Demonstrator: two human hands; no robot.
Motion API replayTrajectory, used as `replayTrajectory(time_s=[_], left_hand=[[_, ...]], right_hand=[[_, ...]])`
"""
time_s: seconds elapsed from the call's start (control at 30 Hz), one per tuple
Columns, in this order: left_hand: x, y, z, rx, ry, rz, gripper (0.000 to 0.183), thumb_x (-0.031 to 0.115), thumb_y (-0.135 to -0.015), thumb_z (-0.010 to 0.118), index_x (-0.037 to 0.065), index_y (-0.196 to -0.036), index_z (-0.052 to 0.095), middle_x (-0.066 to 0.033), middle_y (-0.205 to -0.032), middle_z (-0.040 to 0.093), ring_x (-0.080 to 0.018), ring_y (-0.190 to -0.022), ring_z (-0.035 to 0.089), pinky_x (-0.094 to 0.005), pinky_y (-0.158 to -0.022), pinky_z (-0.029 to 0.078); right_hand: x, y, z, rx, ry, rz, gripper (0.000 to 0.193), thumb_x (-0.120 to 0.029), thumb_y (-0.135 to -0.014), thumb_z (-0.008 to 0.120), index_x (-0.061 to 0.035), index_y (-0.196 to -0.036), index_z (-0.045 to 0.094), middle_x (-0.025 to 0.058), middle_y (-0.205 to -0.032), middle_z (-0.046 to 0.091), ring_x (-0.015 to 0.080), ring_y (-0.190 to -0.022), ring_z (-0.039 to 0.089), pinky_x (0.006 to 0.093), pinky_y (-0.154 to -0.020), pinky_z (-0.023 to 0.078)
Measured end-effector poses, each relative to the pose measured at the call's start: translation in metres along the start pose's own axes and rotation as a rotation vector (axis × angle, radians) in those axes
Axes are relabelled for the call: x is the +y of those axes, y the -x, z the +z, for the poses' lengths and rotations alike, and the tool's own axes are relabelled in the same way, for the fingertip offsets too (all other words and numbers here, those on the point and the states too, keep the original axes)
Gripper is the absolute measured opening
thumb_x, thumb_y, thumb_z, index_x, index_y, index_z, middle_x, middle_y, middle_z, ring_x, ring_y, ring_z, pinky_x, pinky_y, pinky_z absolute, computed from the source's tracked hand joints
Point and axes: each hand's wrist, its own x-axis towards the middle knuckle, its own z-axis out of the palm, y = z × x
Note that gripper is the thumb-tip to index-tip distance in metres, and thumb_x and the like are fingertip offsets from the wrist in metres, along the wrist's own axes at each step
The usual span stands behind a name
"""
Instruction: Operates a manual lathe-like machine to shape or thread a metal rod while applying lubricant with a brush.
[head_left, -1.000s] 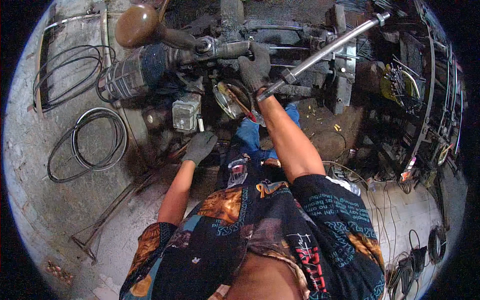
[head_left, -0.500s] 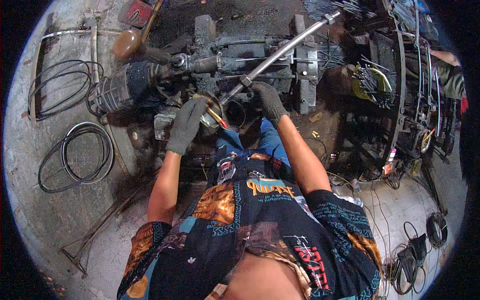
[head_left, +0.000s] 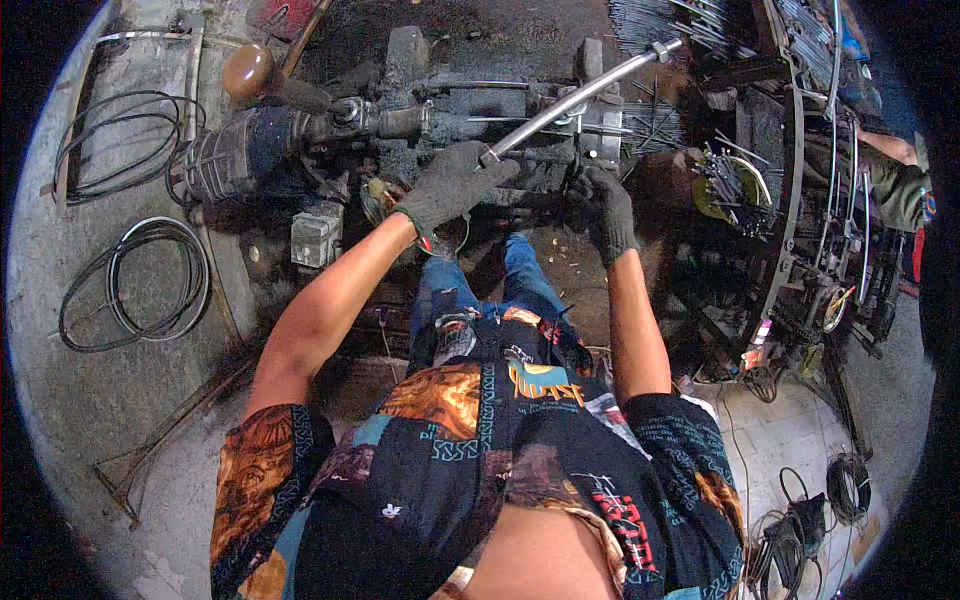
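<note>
A long shiny steel rod (head_left: 580, 97) slants over a dark, grimy machine (head_left: 400, 115), with a nut-like collar (head_left: 662, 51) near its upper right end. My left hand (head_left: 455, 188), in a dark grey knit glove, is closed over the rod's lower end and hides it. To the right, my gloved right hand (head_left: 604, 215) is off the rod, beside the machine's end plate (head_left: 606, 130). Its fingers are curled, and what they hold, if anything, is hidden. Below the left wrist shows a small red-tipped item (head_left: 425, 243).
A brown knob (head_left: 247, 70) tops a lever on the left, near the motor (head_left: 222, 165). A grey metal box (head_left: 316, 238) sits below it. Right of the machine stands a yellow container of thin rods (head_left: 735, 190), beside a metal rack (head_left: 797, 180). Coiled cables (head_left: 140, 285) lie on the left floor.
My left hand has moved up and right onto the rod's lower end. The right hand has left the rod and shifted right to the machine. The rod keeps about the same slant.
</note>
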Motion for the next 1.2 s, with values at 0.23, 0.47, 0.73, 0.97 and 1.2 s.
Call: replayTrajectory(time_s=[0.23,0.47,0.73,0.97,1.2], left_hand=[[-0.014,-0.005,0.023,0.023,0.186,0.000,0.053,0.055,-0.087,0.069,0.002,-0.084,0.067,-0.0088,-0.071,0.062,-0.0207,-0.068,0.061,-0.0396,-0.065,0.049],[0.086,-0.044,0.257,0.377,1.042,-0.186,0.047,0.050,-0.096,0.061,0.004,-0.087,0.065,-0.0037,-0.077,0.063,-0.0152,-0.061,0.058,-0.0352,-0.057,0.050],[0.157,-0.169,0.185,0.203,1.212,0.263,0.047,0.051,-0.097,0.058,0.004,-0.098,0.063,-0.0033,-0.099,0.064,-0.0145,-0.101,0.055,-0.0429,-0.082,0.049],[0.126,-0.161,0.064,0.090,-0.430,0.582,0.060,0.057,-0.097,0.043,0.003,-0.103,0.070,-0.0186,-0.098,0.072,-0.0352,-0.089,0.070,-0.0492,-0.074,0.054],[0.068,-0.109,-0.025,0.046,-0.802,1.093,0.042,0.047,-0.094,0.058,0.007,-0.102,0.067,-0.0187,-0.096,0.071,-0.0357,-0.083,0.070,-0.0489,-0.069,0.054]], right_hand=[[-0.037,0.016,-0.002,0.426,-1.092,0.551,0.022,-0.019,-0.098,0.057,-0.0002,-0.106,0.066,0.0059,-0.088,0.065,0.0180,-0.074,0.061,0.0280,-0.064,0.050],[0.019,0.055,-0.022,0.248,-0.833,0.390,0.023,-0.013,-0.100,0.054,-0.0036,-0.118,0.064,0.0061,-0.098,0.066,0.0165,-0.095,0.064,0.0304,-0.079,0.053],[-0.015,0.123,-0.065,0.360,-0.831,0.641,0.021,-0.022,-0.096,0.062,-0.0073,-0.110,0.065,0.0064,-0.101,0.067,0.0179,-0.092,0.063,0.0347,-0.082,0.052],[0.027,0.149,-0.062,0.480,-1.020,0.875,0.020,-0.027,-0.096,0.060,-0.0102,-0.105,0.065,0.0057,-0.100,0.068,0.0207,-0.091,0.064,0.0373,-0.083,0.052],[0.015,0.140,-0.047,0.421,-0.937,0.851,0.022,-0.029,-0.096,0.059,-0.0098,-0.104,0.066,0.0053,-0.093,0.067,0.0200,-0.080,0.063,0.0330,-0.073,0.051]])
